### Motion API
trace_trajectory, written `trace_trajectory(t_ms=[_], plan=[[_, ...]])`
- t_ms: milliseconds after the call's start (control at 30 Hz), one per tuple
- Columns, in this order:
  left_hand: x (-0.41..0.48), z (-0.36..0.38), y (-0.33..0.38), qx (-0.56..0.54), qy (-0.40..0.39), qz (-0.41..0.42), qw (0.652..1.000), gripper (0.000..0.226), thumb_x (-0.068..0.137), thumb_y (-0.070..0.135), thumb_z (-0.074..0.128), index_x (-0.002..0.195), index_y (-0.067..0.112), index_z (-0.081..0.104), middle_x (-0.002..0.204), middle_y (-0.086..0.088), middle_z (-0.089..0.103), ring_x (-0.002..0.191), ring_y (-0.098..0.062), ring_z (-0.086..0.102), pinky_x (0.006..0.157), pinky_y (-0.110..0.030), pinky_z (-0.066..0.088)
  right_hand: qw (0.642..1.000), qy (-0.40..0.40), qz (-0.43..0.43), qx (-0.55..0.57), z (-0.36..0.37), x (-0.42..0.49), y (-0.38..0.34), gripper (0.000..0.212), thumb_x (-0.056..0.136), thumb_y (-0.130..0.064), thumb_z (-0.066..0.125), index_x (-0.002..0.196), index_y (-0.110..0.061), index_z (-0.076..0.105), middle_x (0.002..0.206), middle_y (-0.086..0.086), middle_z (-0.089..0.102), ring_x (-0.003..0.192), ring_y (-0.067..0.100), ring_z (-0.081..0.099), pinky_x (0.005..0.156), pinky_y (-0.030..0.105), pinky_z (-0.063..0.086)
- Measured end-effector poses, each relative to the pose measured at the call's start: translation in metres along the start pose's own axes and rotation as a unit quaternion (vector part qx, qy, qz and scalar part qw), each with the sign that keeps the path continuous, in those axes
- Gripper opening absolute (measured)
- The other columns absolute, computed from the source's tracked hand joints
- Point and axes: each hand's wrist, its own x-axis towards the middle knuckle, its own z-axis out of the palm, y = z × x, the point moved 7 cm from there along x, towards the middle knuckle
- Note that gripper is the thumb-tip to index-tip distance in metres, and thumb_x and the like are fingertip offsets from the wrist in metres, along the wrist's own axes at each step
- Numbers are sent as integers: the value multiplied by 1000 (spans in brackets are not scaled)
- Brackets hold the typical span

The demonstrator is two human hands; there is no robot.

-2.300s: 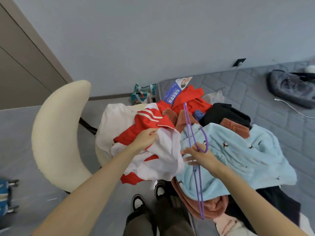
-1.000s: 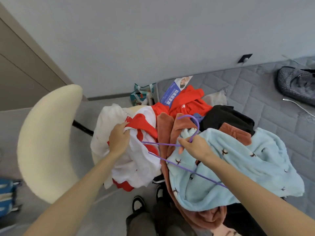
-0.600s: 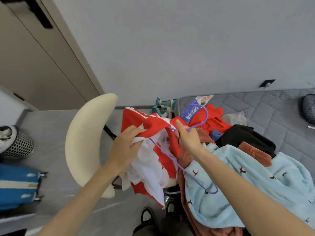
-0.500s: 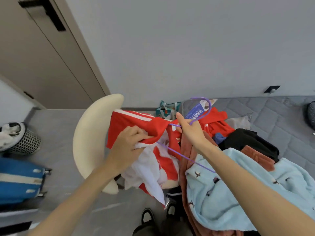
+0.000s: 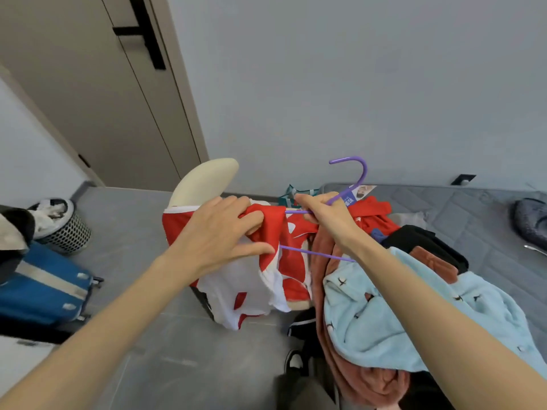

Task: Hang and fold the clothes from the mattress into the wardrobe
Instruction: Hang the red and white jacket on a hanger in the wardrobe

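Note:
My left hand (image 5: 220,232) grips the red and white garment (image 5: 266,279) at its red top edge and holds it up in front of me. My right hand (image 5: 322,214) holds the purple hanger (image 5: 359,179) near its neck, hook pointing up. One hanger arm runs into the garment's opening beside my left fingers; the lower bar (image 5: 313,253) shows under my right wrist. A light blue fleece garment (image 5: 414,315) and a rust-pink one (image 5: 349,362) lie heaped on the grey mattress (image 5: 461,208) with red and black clothes (image 5: 414,241).
A cream chair back (image 5: 204,179) stands behind the garment. A blue suitcase (image 5: 38,288) and a mesh bin (image 5: 60,229) sit at the left on the grey floor. A door (image 5: 97,93) is at the upper left. A dark bag (image 5: 532,223) lies on the mattress's right.
Both hands have lifted the garment and hanger up off the pile. The hanger turned hook-up and one arm has gone into the garment. My view has tilted up toward the door.

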Motion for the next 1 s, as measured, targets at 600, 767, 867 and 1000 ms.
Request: trace_trajectory(t_ms=[600,767,867,1000], plan=[[-283,-193,-8,-97,220,-421,875,45,87,25,63,61,20,27,61,3,39,60,-12,42,60,-36,37,947,16,-231,-221,170,-222,-69,34,90,-34,61,63,-15,52,54,-6,53,51,9,46,54,26,39],[-337,-236,27,-131,255,-434,854,49,85,17,68,60,19,26,61,0,37,57,-16,35,61,-30,34,940,-153,-195,-235,238,-259,-22,26,89,-23,58,113,-13,60,103,-5,61,94,12,57,81,29,46],[-363,-258,59,-146,261,-442,846,50,84,10,70,58,17,28,57,2,36,54,-8,31,57,-19,29,918,-247,-168,-261,279,-284,-1,41,82,-38,59,117,-16,60,112,0,60,101,14,53,85,30,44],[-409,-288,95,-144,269,-473,827,48,84,8,69,57,14,29,55,5,36,52,-4,33,56,-12,29,905,-336,-152,-212,325,-335,-1,17,86,-23,51,80,-13,64,86,0,68,75,11,54,66,24,36]])
